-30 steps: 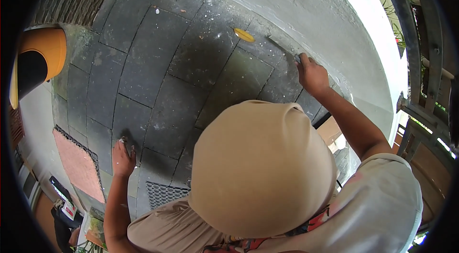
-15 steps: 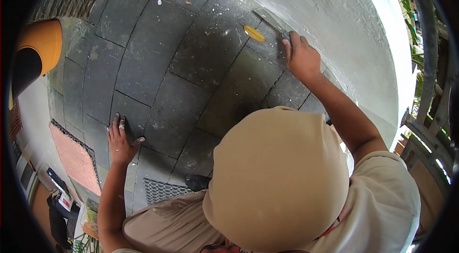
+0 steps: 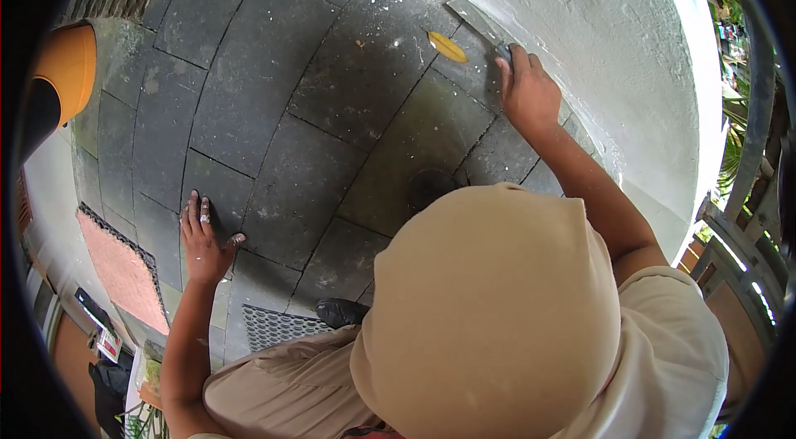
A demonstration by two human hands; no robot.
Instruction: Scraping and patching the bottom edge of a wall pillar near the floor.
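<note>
My right hand (image 3: 531,95) grips a flat metal scraper (image 3: 474,19) whose blade lies at the base of the white wall (image 3: 605,41). A yellow leaf (image 3: 448,47) lies just left of the blade on the dark stone tiles (image 3: 224,91). My left hand (image 3: 207,244) rests on the tiles with fingers spread and white smears on its fingertips. Rounded beige fabric (image 3: 485,306) fills the lower middle and hides part of the floor. A black shoe (image 3: 338,312) shows beside it.
An orange and black object (image 3: 66,74) stands at far left, with a pink-topped mat (image 3: 120,265) below. A perforated mat (image 3: 282,329) lies near the shoe. Metal framework and plants (image 3: 734,136) are at far right. Dark items and a plant (image 3: 141,418) sit at lower left.
My right hand and the scraper moved forward along the wall base, to beside the leaf. My left hand moved a little forward and spread its fingers on the tiles.
</note>
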